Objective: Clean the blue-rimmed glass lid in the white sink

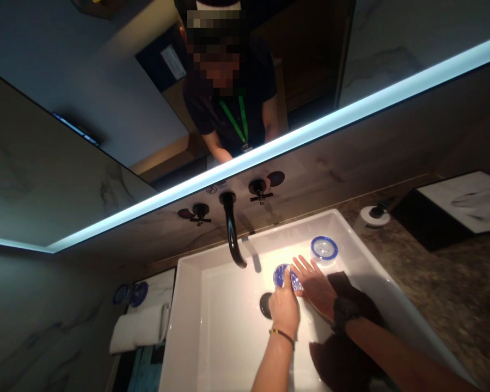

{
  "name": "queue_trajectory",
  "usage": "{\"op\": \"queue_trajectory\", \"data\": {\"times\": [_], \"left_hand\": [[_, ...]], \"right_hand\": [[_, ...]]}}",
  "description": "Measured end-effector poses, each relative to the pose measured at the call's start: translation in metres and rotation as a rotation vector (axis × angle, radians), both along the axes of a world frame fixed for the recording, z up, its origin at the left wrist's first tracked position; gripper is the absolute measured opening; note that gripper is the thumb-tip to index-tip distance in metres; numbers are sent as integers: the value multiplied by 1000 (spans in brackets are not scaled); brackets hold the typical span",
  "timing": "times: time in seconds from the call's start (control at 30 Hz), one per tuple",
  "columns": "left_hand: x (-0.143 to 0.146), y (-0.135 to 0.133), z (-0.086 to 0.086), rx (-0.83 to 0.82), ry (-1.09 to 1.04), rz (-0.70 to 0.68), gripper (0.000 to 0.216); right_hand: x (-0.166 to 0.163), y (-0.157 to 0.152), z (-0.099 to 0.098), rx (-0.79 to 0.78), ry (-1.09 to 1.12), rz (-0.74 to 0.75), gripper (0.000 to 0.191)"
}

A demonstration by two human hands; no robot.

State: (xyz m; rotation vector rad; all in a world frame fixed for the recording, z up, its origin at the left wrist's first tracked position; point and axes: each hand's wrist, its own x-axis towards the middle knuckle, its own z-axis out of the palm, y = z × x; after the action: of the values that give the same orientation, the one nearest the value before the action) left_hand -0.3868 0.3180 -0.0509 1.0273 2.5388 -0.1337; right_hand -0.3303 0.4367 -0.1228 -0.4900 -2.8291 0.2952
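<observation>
Pinching one blue-rimmed glass [283, 275] in my left hand [285, 307], right hand [315, 286] flat-open beside it, second glass [324, 249] untouched in the sink [212, 326].

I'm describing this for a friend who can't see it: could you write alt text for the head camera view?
Two bare hands meet in a white rectangular sink: the left hand grips a small blue-rimmed glass dish while the right hand, open-fingered, wearing a black watch, rests against it. A second blue-rimmed dish sits nearby, under a black wall faucet and lit mirror.
</observation>
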Motion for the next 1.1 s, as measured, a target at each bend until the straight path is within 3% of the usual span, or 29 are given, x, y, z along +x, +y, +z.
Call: {"op": "queue_trajectory", "data": {"times": [0.17, 0.3, 0.5, 0.67, 0.73, 0.83, 0.97, 1.03, 1.1], "left_hand": [[-2, -5, 2, -66, -59, 64, 79], [-8, 1, 6, 24, -29, 37, 69], [0, -7, -1, -33, -93, 57, 79], [-25, 4, 10, 135, -91, 108, 62], [-38, -9, 18, 211, -119, 189, 58], [-50, -56, 24, 237, -118, 242, 56], [-57, -120, 20, 2, -56, 217, 61], [-57, -137, 17, -97, -55, 189, 62], [-53, -141, 17, -81, -32, 150, 54]], "right_hand": [[1, -2, 2, 14, 42, 4, 56], [2, -4, 3, 48, 52, -13, 53], [4, -4, -2, 21, 65, 11, 52], [2, -4, -9, -67, 58, -33, 61], [1, -3, -7, -141, 0, -26, 60], [-1, 1, 0, -249, -78, -8, 63], [-7, -5, 15, -285, -41, -59, 68], [-6, -17, 25, -302, 5, -116, 72], [3, -34, 39, -312, 72, -164, 68]]}}
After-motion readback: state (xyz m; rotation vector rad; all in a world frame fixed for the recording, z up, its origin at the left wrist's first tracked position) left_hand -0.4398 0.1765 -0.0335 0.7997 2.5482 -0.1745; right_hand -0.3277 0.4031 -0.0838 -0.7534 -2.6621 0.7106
